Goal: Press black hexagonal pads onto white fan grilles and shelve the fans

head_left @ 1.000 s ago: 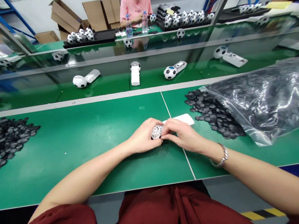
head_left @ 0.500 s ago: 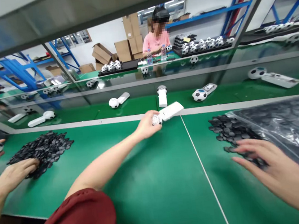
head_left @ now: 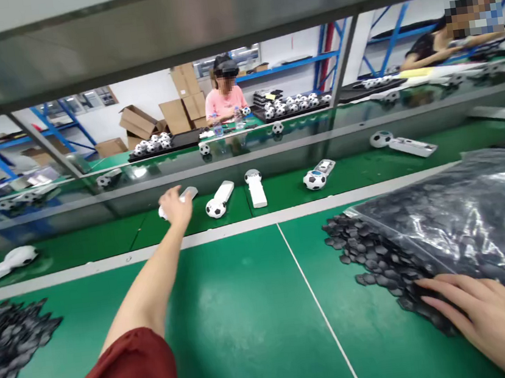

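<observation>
On the green conveyor, my left hand (head_left: 175, 206) has its fingers curled over a white-handled piece with a soccer-ball head; the handle (head_left: 190, 193) sticks out to the right, and the hand hides its middle. Just right of it lies a similar soccer-ball piece (head_left: 219, 200), with another white piece (head_left: 256, 190) beyond it. My right hand (head_left: 488, 310) rests at the near edge of a heap of small black flat pieces (head_left: 375, 253). Its thumb and forefinger come together at the heap, apparently pinching a black piece, though the tips are partly lost against the dark heap.
A clear plastic bag (head_left: 462, 212) full of black pieces lies at the right. A second black heap (head_left: 8, 341) is at the left edge. More soccer-ball pieces (head_left: 318, 178) lie along the conveyor. Two people sit across, beyond the glass. A metal beam (head_left: 196, 27) spans overhead.
My left hand has let go of one soccer-ball piece on the conveyor and moved left to another. My right hand's fingers have drawn together at the black heap. The view has turned right.
</observation>
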Tool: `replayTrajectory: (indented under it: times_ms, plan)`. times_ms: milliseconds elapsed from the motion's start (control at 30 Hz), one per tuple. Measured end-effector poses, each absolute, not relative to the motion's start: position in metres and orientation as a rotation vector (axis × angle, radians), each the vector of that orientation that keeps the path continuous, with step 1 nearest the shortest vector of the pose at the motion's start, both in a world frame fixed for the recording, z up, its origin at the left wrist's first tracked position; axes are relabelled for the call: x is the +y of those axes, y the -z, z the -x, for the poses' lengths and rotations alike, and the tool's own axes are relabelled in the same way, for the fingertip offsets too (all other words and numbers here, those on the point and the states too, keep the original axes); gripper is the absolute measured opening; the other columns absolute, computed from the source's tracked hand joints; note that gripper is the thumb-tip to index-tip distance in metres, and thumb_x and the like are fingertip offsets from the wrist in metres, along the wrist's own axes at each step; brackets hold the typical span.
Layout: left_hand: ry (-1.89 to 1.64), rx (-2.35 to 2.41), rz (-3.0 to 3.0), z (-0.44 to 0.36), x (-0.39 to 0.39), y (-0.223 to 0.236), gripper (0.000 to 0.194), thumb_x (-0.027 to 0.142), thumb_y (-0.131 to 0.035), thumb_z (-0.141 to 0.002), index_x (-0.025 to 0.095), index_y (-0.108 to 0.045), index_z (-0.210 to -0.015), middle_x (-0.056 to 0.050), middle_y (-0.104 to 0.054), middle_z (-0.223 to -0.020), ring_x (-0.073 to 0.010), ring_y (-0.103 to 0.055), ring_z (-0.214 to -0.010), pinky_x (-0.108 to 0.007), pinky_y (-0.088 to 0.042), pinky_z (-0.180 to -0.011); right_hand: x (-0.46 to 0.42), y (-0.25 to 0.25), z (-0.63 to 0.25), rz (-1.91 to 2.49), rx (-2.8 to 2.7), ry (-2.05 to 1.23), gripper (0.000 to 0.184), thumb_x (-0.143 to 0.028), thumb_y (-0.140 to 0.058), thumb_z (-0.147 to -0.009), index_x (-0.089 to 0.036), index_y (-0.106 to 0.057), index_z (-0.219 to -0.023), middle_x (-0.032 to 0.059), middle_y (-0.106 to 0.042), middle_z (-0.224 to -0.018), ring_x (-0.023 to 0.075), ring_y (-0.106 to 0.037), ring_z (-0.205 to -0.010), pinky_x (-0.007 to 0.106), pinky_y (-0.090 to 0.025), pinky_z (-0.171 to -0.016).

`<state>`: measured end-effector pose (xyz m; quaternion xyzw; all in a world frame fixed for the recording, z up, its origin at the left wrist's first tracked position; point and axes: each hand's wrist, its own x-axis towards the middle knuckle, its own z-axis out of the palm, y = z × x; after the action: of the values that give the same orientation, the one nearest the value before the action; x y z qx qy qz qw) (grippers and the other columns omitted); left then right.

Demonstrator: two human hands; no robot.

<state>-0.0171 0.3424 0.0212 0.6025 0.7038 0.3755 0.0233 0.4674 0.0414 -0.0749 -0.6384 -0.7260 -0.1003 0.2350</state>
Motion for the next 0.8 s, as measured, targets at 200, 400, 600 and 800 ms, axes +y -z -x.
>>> replayTrajectory:
  times_ms: [200,400,600,800]
  plan:
    - [-0.972,2.289,-1.709,0.064,0.350,-0.021,0.050,0.036,-0.068,-0.061,0.012,-0.054,-0.102,-0.010,-0.060,-0.097,-0.0318,-0.054,-0.099,-0.043,-0.044,-0.077,0.041,0.057,-0.448,1.863,-2.090,0.297,0.045,-0.045,-0.028,-0.092,-0.017,-0.064,-0.097,0.0097,-0.062,-0.095,0.0247,-0.058,-0.085,0.042,-0.050,-0.076]
    - [-0.989,2.294,-1.734,0.064,0.337,-0.037,0.059,0.034,-0.071,-0.058,0.018,-0.051,-0.110,-0.007,-0.061,-0.100,-0.0251,-0.060,-0.086,-0.034,-0.049,-0.072,0.048,0.039,-0.435,1.866,-2.137,0.378,0.038,-0.030,-0.030,-0.091,-0.015,-0.062,-0.104,0.0106,-0.063,-0.086,0.0236,-0.060,-0.076,0.039,-0.051,-0.067]
    - [-0.881,2.144,-2.264,0.045,0.245,-0.114,0.061,0.028,-0.069,-0.058,0.025,-0.048,-0.115,0.002,-0.061,-0.103,-0.0205,-0.060,-0.088,-0.029,-0.047,-0.079,0.048,0.033,-0.424,1.820,-2.114,0.115,0.033,-0.034,-0.033,-0.090,-0.023,-0.063,-0.100,0.0067,-0.063,-0.089,0.0201,-0.063,-0.074,0.030,-0.052,-0.062]
    - [-0.073,1.398,-2.830,-0.032,0.143,-0.124,0.071,0.022,-0.059,-0.058,0.025,-0.044,-0.127,-0.004,-0.061,-0.112,-0.0287,-0.055,-0.097,-0.037,-0.040,-0.084,0.051,0.041,-0.423,1.786,-2.078,0.013,0.032,-0.038,-0.038,-0.087,-0.024,-0.062,-0.101,0.0049,-0.066,-0.098,0.0242,-0.064,-0.084,0.037,-0.053,-0.070]
